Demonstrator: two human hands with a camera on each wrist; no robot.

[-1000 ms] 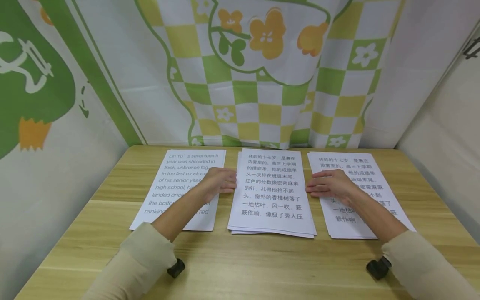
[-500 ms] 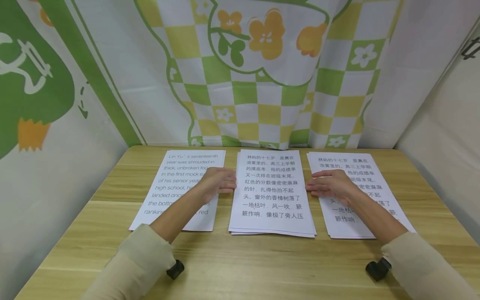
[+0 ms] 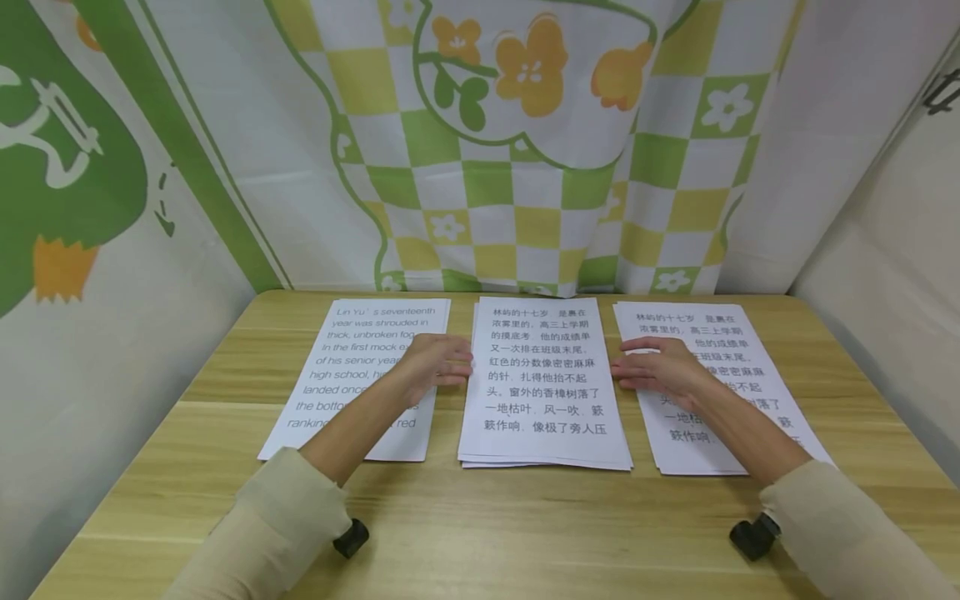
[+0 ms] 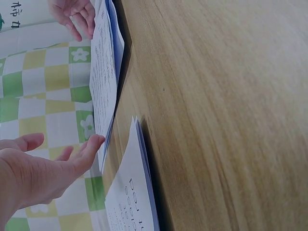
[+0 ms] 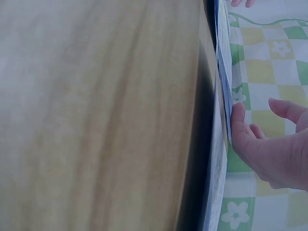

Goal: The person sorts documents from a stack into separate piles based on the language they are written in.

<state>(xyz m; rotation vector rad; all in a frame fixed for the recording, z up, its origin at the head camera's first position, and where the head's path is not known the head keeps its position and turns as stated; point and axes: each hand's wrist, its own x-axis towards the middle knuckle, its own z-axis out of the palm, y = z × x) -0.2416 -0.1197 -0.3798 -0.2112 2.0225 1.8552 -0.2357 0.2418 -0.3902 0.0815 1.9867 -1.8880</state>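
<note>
Three stacks of printed paper lie side by side on a wooden table [image 3: 480, 533]. The middle stack [image 3: 540, 383] carries Chinese text, and its sheets are slightly out of line at the left and bottom edges. My left hand [image 3: 433, 367] has its fingertips at that stack's left edge. At the opposite edge are the fingertips of my right hand [image 3: 663, 371]. Both hands have fingers extended and hold nothing, as the left wrist view shows with the left hand [image 4: 48, 173]. Under my left forearm lies the English stack [image 3: 360, 333]; under my right, another Chinese stack [image 3: 750, 392].
A checked, flowered curtain [image 3: 480, 192] hangs behind the table's far edge. Printed fabric walls [image 3: 225, 167] stand on both sides. A black wrist device [image 3: 351, 538] shows at the left cuff, with a similar device [image 3: 754, 537] at the right.
The middle stack's top sheet has shifted very slightly to the right along its lower left edge. Both hands stay almost in place beside it.
</note>
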